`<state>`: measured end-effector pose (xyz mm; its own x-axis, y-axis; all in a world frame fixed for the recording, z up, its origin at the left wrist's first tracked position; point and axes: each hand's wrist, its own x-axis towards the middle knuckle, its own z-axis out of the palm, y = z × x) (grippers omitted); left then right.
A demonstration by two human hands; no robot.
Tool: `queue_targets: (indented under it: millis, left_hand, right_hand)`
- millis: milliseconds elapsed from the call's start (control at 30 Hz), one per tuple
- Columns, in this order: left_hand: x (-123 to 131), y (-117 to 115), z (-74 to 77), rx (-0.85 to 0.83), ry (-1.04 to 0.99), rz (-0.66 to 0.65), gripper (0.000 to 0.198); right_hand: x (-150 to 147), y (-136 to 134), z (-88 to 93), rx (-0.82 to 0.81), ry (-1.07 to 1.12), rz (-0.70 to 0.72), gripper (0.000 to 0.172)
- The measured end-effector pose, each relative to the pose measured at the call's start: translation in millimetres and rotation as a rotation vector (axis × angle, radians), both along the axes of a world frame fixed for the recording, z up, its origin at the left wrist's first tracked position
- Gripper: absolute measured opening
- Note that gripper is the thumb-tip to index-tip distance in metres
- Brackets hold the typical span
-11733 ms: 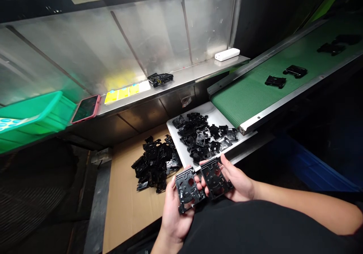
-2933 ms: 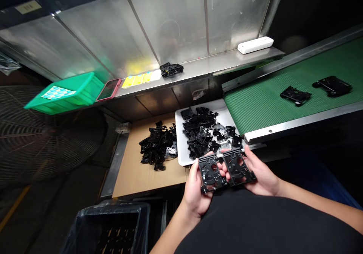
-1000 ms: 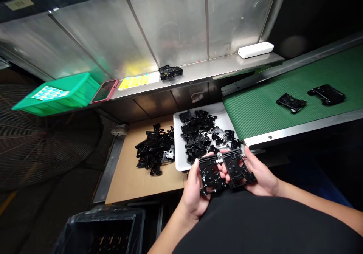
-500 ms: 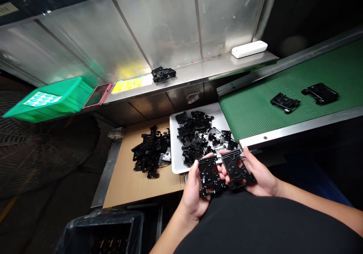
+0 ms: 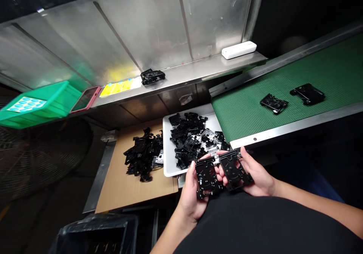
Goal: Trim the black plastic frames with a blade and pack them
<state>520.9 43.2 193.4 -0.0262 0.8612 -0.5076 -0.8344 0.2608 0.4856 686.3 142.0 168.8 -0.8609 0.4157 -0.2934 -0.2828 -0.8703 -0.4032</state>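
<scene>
We held a black perforated plate (image 5: 205,178) in our left hand (image 5: 193,199) and a matching plate (image 5: 235,171) in our right hand (image 5: 255,174), side by side just in front of a white tray (image 5: 167,159) heaped with black parts (image 5: 187,140). Our fingers (image 5: 245,155) were clamped on the plates' edges. A second black pile (image 5: 141,155) lay on cardboard (image 5: 127,193) beside the tray, and a green conveyor belt (image 5: 283,76) ran to the right, carrying two black pieces (image 5: 273,103).

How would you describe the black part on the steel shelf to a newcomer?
Find the stainless steel shelf along the back. Between the white box and the yellow sheets sits one black part, the only one up there; the rest lie lower, on tray, cardboard and belt.
</scene>
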Motion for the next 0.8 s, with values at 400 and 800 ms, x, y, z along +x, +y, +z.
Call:
queue_targets:
  millis: [400, 800]
  left_hand:
    - [34.4, 9.4, -2.8, -0.011, -0.045, 0.001, 0.051]
    - [61.0, 8.4, -11.9, -0.069, -0.062, 0.112, 0.047]
  right_hand:
    - [31.5, 13.1, -6.4, 0.013, 0.008, 0.026, 0.068]
    - [56.7, 19.1, -14.4, -0.047, -0.008, 0.088, 0.067]
